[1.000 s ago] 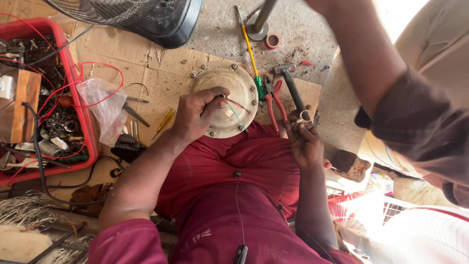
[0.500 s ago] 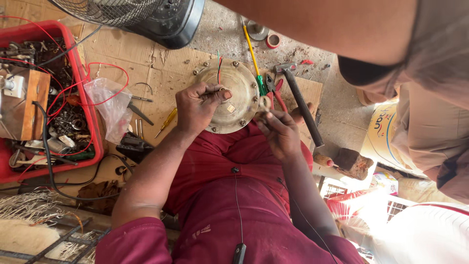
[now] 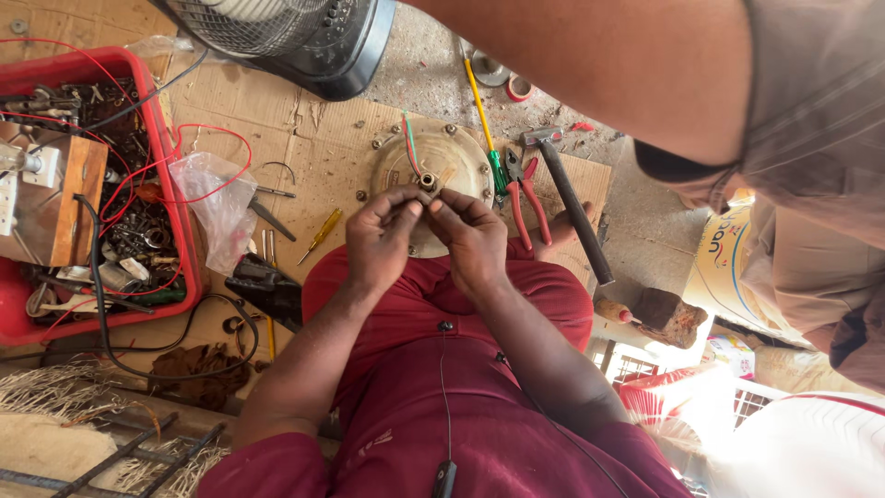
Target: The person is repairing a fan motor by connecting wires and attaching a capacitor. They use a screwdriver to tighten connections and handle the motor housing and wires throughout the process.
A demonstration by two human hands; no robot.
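Clutter fills the red crate (image 3: 189,249) at the far left: screws, scrap metal, a wooden block and loops of red wire (image 3: 207,138). Just right of it, on the cardboard sheet (image 3: 323,138), lie a crumpled clear plastic bag (image 3: 219,198) and a small yellow-handled screwdriver (image 3: 320,235). The left hand (image 3: 383,242) and right hand (image 3: 475,238) meet at the middle of the round cream motor housing (image 3: 433,157), which lies flat on the cardboard against the person's knees. Both hands have their fingers drawn together, thumbs and forefingers pinching a small metal piece (image 3: 427,182) at the housing's hub; what exactly it is, perhaps a nut or bushing, is too small to tell. Red and green wires (image 3: 408,143) rise from the housing just above it. To the right rest a green-handled screwdriver (image 3: 486,138), red pliers (image 3: 525,198) and a black-handled hammer (image 3: 572,207). Another person's bare arm (image 3: 627,65) crosses the top right.
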